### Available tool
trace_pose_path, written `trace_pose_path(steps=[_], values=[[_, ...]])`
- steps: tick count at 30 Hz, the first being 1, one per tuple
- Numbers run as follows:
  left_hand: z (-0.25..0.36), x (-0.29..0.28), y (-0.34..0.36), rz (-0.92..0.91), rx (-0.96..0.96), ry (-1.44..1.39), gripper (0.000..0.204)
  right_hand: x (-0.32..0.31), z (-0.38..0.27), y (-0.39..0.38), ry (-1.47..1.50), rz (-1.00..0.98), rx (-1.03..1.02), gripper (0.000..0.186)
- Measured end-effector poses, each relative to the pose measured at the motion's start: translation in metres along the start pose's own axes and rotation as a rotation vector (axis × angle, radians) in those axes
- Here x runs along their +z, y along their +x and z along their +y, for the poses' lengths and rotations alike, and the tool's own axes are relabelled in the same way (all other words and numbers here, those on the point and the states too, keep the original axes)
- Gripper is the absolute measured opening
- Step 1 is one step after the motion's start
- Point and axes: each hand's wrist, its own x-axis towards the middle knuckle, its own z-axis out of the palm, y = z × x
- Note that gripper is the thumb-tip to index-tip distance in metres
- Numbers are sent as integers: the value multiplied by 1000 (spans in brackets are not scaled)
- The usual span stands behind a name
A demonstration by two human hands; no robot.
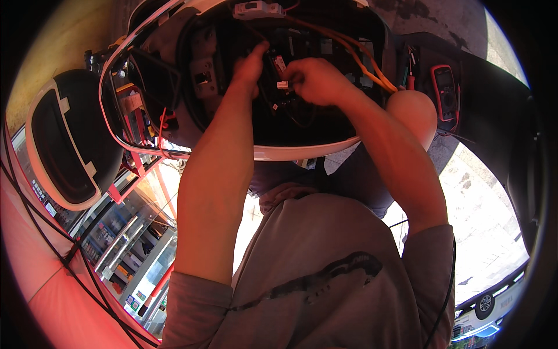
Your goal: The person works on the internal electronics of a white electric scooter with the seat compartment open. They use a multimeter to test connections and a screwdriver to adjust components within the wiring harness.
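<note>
Both hands reach into the dark open body (pixel 314 148) of a vehicle with a pale rim. My right hand (pixel 318 81) is closed, thumb and fingers pinched at a small white plug (pixel 282 85). Just above that plug lies a dark part with a pale label (pixel 279 63). To the left, my left hand (pixel 251 68) is down in the cavity, its thumb pointing up and away; the other fingers are hidden in shadow. Thin dark wires run between the hands, hard to make out. A white breaker-like box (pixel 251 10) sits at the far edge.
Thick orange cables (pixel 351 49) cross the cavity's right side. Beyond my bare knee (pixel 412 113) lie a red-handled screwdriver (pixel 411 80) and a red multimeter (pixel 446 96). On the left are a black padded piece with a cream rim (pixel 64 139) and black cables (pixel 70 254).
</note>
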Motion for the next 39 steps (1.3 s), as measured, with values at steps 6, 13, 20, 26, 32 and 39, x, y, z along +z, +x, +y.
trace_pose_path(steps=[6,13,20,26,32,39], values=[[1,-1,-1,30,10,78,80,-7,-5,2,420,-217,286,26],[2,0,-4,76,25,147,81,-8,-3,5,325,-268,213,24],[-1,-2,4,0,5,83,87,-12,-5,7,267,-322,168,22],[-5,-3,9,-7,8,55,79,-16,-13,4,425,-381,294,29],[-7,-3,17,39,25,82,64,-14,-15,2,526,-392,339,38],[-1,-1,2,22,-9,118,95,-13,-14,2,520,-368,339,40]])
